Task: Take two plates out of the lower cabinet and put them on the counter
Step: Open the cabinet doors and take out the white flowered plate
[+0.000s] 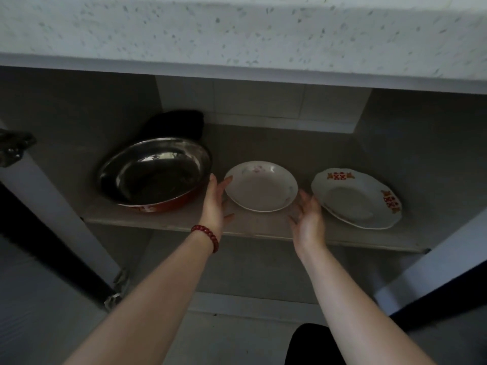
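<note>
Two plates lie on the cabinet shelf [263, 225] under the speckled counter [237, 30]. The white plate with a faint floral print [261, 187] is in the middle. The scalloped plate with red emblems [355, 198] lies to its right. My left hand [214, 204], with a red bead bracelet on the wrist, is open at the floral plate's left rim, fingertips at its edge. Between the two plates, my right hand [308, 219] is open at the floral plate's right side. Neither hand holds anything.
A large steel basin with a red outside [155, 172] sits left of the plates, close to my left hand. A dark object [176, 122] stands behind it. An open cabinet door [434, 272] is at the right, a door frame with a hinge [15, 148] at the left.
</note>
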Demonstrator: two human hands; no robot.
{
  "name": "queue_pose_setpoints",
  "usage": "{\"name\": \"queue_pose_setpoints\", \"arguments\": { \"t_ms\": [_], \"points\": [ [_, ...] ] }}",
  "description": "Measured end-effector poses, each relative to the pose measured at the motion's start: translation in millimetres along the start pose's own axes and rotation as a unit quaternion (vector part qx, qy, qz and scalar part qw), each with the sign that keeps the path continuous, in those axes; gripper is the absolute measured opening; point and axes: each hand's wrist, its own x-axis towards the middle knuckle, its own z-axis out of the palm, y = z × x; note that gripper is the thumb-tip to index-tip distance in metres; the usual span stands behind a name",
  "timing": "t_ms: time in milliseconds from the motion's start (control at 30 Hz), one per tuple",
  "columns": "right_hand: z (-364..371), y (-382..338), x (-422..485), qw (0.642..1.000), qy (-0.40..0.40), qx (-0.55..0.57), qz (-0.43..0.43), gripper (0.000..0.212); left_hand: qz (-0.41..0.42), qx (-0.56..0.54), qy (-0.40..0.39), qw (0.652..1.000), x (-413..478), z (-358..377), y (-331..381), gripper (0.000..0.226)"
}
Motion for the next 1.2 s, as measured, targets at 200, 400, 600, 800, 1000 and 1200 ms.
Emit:
{"name": "queue_pose_setpoints", "arguments": {
  "t_ms": [200,400,600,800,1000,1200],
  "points": [
    [-0.4,-2.1,2.2,0.998,-0.003,0.038,0.046,0.05,-0.018,-0.036,-0.002,0.999,1.8,3.6,-2.8,0.068],
    [-6.3,-8.7,-2.3,0.994,-0.01,0.083,0.066,0.052,-0.015,-0.037,-0.006,0.999,-9.7,3.0,-5.1,0.071],
    [-20.5,-4.8,-15.9,0.996,-0.006,0.072,0.058,0.051,-0.023,-0.005,-0.011,1.0,-32.8,-6.5,-18.2,0.068],
    [-19.4,-11.1,-10.0,0.996,-0.006,0.07,0.063,0.052,-0.034,-0.002,-0.009,0.999,-27.7,-5.1,-8.3,0.072],
    [-35.8,-11.2,-12.1,0.996,-0.01,0.053,0.067,0.052,-0.038,-0.024,0.016,0.999,-34.1,-11.3,-15.8,0.076],
    [-39.9,-15.3,-3.5,0.993,-0.034,0.079,0.08,0.057,-0.037,-0.028,0.038,0.998,-31.8,-9.6,-8.4,0.078]
  ]
}}
